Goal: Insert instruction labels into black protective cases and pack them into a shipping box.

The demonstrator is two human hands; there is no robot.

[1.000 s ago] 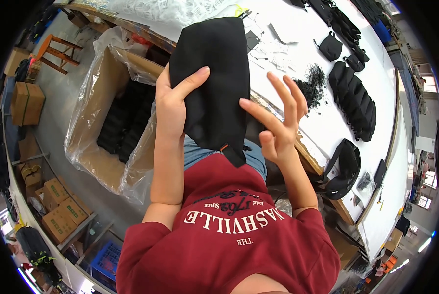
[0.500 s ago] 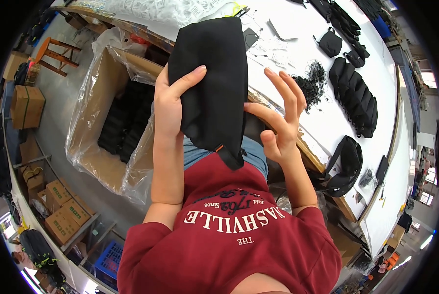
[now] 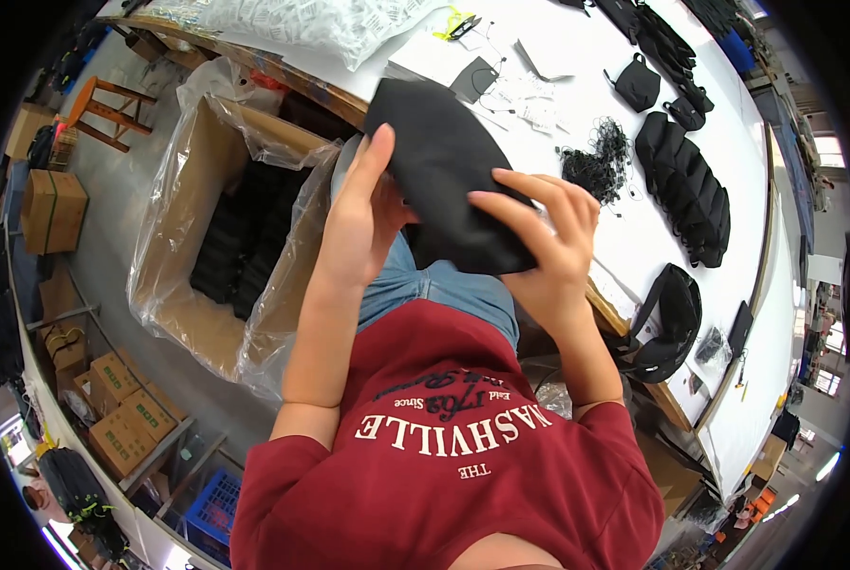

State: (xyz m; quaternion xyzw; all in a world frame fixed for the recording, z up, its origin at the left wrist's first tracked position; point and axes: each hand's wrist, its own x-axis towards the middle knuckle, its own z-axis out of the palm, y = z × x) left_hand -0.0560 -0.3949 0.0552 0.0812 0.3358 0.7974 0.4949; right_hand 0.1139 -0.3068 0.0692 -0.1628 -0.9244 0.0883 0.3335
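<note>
A black fabric bag [image 3: 449, 166] is held up in front of my lap, tilted with its far end to the left. My left hand [image 3: 357, 228] grips its left side, with the thumb up along the edge and the other fingers partly hidden beneath. On the right, my right hand [image 3: 553, 233] holds the near right end, two fingers lying across the top surface. The bag's near edge is slightly blurred, and its underside is out of sight.
Left of me stands an open cardboard box [image 3: 164, 313] lined with clear plastic, with black items inside. The white table [image 3: 577, 28] carries a row of black bags [image 3: 686, 185], black cords [image 3: 596, 166], a black backpack [image 3: 667, 323] and a plastic bag of labels [image 3: 321, 24].
The bag has turned, its near end swinging right, and now shows a different face. My right hand has closed onto it, and my left hand has shifted its grip.
</note>
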